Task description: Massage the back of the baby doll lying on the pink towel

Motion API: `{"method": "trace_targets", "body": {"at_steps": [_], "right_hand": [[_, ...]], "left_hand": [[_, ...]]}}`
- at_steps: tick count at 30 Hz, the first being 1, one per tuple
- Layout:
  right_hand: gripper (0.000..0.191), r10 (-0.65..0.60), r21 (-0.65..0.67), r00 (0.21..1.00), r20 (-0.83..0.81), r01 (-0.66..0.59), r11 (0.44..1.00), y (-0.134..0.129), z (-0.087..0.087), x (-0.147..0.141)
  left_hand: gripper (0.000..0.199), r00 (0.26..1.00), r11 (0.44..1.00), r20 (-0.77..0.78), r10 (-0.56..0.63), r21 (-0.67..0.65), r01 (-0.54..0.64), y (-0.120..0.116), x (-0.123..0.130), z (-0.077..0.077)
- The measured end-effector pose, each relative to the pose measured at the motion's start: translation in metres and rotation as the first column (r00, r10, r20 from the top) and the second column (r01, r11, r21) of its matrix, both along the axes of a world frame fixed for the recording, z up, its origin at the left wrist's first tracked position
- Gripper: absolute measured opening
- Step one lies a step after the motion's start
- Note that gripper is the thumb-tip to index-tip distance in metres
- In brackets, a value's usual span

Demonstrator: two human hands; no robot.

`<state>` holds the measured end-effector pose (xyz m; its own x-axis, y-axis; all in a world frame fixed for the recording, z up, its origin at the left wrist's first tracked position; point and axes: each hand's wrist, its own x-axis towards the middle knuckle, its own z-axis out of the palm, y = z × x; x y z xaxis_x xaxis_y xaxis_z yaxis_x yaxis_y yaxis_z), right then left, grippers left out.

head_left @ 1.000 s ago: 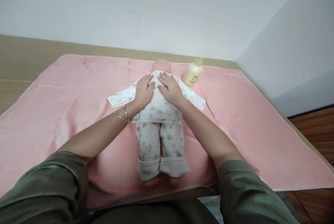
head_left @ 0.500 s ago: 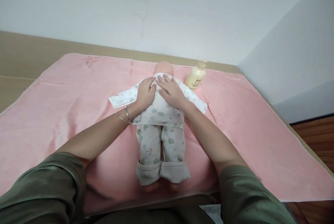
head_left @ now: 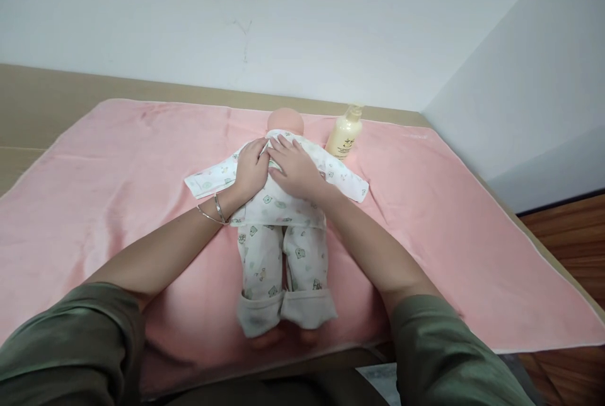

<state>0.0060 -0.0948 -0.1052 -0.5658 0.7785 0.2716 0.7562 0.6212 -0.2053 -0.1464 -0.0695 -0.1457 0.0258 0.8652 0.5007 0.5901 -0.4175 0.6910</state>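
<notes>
A doll in a white patterned top (head_left: 278,205) and trousers (head_left: 302,255) with turned-up cuffs lies on a pink cloth (head_left: 416,204), its bald head (head_left: 285,121) toward the wall. My left hand (head_left: 253,166) rests on the left part of the doll's upper torso, fingers together and pointing up. On the right part lies my right hand (head_left: 293,166), flat with its fingers apart. The fingertips of both hands are close together near the collar. The sleeves of the top stretch out to both sides.
A pale yellow pump bottle (head_left: 345,135) stands on the cloth to the right of the doll's head. Behind the cloth runs a tan surface (head_left: 142,86) along a white wall (head_left: 331,28). Wood (head_left: 567,242) shows at the right.
The whole view has shifted slightly, so the doll, bottle and hands appear further left. My right hand has moved slightly on the doll's top; my left hand stays in place on it.
</notes>
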Motion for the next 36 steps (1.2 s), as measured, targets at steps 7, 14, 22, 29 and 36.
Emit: {"method": "trace_targets", "body": {"at_steps": [7, 14, 22, 29, 36], "right_hand": [[0.066, -0.325, -0.078, 0.946, 0.024, 0.325, 0.942, 0.005, 0.006, 0.006], [0.060, -0.140, 0.027, 0.988, 0.070, 0.138, 0.990, -0.030, 0.001, -0.029], [0.053, 0.094, -0.087, 0.996, -0.009, -0.094, 0.992, 0.016, 0.012, 0.012], [0.054, -0.202, -0.037, 0.972, -0.116, 0.199, 0.979, 0.031, 0.036, 0.046], [0.054, -0.328, 0.083, 0.848, -0.416, 0.395, 0.915, 0.027, 0.057, 0.064]], "left_hand": [[0.045, 0.999, 0.999, 0.012, 0.039, -0.013, -0.039, 0.000, 0.002, -0.002], [0.046, 1.000, 0.999, 0.021, 0.022, -0.032, -0.021, 0.000, -0.001, -0.003], [0.080, 0.984, 0.979, 0.175, 0.030, -0.204, 0.007, -0.022, 0.014, 0.021], [0.057, 0.953, 0.958, 0.298, -0.052, -0.254, 0.132, -0.035, 0.024, 0.054], [0.037, 0.895, 0.970, 0.443, 0.048, -0.235, 0.064, -0.018, 0.034, 0.082]]}}
